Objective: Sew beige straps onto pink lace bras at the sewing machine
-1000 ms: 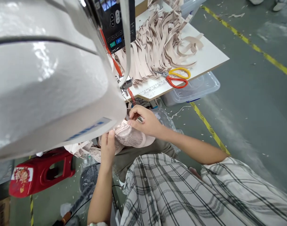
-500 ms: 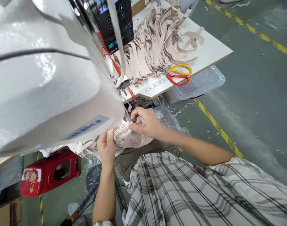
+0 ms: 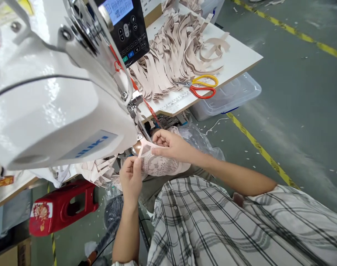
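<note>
A pale pink lace bra lies across my lap, its upper edge stretched between my two hands. My left hand pinches the edge on the left between thumb and fingers. With thumb and curled fingers, my right hand grips the same edge on the right. Between the hands, the edging reaches up to the needle area of the white sewing machine. The machine's head hides part of the stitching spot, so I cannot tell whether the needle is in the fabric.
Beige fabric strips lie heaped on the white table, beside scissors with yellow and red handles. A control panel stands behind the machine. Below are a clear plastic bin and a red stool.
The view has shifted, showing more of the machine. My left hand has moved slightly right, and the bra's edge now stretches up in a peak toward the needle area.
</note>
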Demonstrator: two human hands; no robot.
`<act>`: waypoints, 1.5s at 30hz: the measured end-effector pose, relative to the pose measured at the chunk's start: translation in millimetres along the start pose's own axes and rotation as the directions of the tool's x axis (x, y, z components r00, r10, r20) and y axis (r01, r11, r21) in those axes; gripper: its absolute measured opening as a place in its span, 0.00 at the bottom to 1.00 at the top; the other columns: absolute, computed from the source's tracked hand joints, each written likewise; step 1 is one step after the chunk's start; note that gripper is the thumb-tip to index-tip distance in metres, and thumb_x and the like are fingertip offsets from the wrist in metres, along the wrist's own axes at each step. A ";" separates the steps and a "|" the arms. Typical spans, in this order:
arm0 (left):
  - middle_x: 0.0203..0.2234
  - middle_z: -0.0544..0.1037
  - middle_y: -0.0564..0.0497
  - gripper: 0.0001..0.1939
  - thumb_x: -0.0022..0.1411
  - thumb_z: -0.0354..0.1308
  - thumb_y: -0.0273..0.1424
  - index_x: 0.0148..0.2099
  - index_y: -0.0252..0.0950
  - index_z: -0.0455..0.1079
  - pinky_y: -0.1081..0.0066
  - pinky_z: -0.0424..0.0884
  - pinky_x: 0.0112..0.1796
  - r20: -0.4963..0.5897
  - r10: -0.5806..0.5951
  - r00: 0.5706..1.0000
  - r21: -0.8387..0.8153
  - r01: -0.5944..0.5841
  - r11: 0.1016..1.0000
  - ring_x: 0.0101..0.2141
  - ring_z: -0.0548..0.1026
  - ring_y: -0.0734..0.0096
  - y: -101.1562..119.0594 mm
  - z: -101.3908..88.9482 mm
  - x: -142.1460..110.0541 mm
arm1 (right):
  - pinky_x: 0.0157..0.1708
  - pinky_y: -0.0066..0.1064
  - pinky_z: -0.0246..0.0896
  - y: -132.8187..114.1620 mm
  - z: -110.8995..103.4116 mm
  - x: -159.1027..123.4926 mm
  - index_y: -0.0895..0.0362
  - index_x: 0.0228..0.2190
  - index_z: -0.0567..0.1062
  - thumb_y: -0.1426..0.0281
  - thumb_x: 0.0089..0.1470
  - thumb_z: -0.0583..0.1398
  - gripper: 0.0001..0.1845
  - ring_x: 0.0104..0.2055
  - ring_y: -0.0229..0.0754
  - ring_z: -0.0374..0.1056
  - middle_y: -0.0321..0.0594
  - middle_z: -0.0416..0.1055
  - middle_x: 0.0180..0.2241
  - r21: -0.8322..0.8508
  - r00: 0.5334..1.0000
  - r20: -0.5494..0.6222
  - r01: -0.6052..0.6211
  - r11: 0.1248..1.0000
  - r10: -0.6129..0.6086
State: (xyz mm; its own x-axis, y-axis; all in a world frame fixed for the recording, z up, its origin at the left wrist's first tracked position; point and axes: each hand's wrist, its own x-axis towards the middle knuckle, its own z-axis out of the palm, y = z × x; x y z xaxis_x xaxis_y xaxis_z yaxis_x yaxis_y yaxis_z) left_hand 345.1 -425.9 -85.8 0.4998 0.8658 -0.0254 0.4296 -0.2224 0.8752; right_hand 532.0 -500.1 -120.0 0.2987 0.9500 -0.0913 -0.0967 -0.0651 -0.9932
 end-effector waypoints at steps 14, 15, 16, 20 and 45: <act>0.35 0.80 0.47 0.23 0.69 0.49 0.48 0.39 0.36 0.77 0.66 0.71 0.44 0.327 -0.094 0.940 -0.364 0.217 0.906 0.40 0.76 0.63 -0.3 34.9 -14.4 | 0.42 0.31 0.68 -4.4 -33.8 -55.0 0.55 0.40 0.83 0.61 0.52 0.67 0.14 0.40 0.40 0.75 0.38 0.81 0.40 0.170 0.980 0.166 -0.141 0.975 0.113; 0.33 0.79 0.48 0.24 0.68 0.49 0.49 0.38 0.36 0.77 0.67 0.71 0.42 0.325 -0.093 0.941 -0.404 0.227 0.886 0.38 0.75 0.64 1.0 37.9 -14.5 | 0.42 0.30 0.68 -7.0 -33.1 -57.7 0.55 0.40 0.83 0.62 0.53 0.67 0.14 0.40 0.40 0.75 0.38 0.81 0.39 0.144 0.980 0.173 -0.123 0.982 0.097; 0.30 0.77 0.49 0.23 0.68 0.50 0.49 0.36 0.36 0.75 0.69 0.71 0.39 0.317 -0.089 0.944 -0.426 0.225 0.876 0.35 0.74 0.67 3.0 40.4 -15.0 | 0.42 0.30 0.68 -9.6 -32.2 -60.2 0.55 0.40 0.83 0.62 0.53 0.66 0.14 0.39 0.40 0.75 0.38 0.81 0.38 0.113 0.981 0.178 -0.102 0.988 0.080; 0.21 0.67 0.55 0.21 0.67 0.55 0.47 0.27 0.37 0.66 0.74 0.63 0.26 0.253 -0.100 0.962 -0.439 0.207 0.874 0.24 0.64 0.75 17.1 43.5 -20.0 | 0.41 0.30 0.67 -15.3 -27.1 -67.7 0.56 0.39 0.83 0.63 0.53 0.66 0.13 0.39 0.40 0.74 0.38 0.80 0.37 0.033 0.975 0.218 -0.050 0.998 0.042; 0.46 0.79 0.43 0.20 0.67 0.51 0.46 0.50 0.37 0.71 0.65 0.68 0.51 0.005 -0.207 0.978 -0.127 0.206 0.970 0.49 0.75 0.61 -75.3 12.8 -27.5 | 0.32 0.28 0.69 -3.1 -2.8 -95.4 0.54 0.33 0.83 0.61 0.35 0.75 0.19 0.29 0.38 0.75 0.37 0.81 0.30 0.507 0.905 0.144 -0.415 0.756 0.400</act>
State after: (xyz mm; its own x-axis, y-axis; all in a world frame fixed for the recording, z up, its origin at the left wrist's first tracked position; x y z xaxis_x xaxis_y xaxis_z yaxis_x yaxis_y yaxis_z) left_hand 308.5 -438.7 -157.3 0.4033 0.8910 -0.2084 0.4247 0.0195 0.9051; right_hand 506.5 -591.3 -108.4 0.0947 0.8776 -0.4698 -0.6782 -0.2886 -0.6758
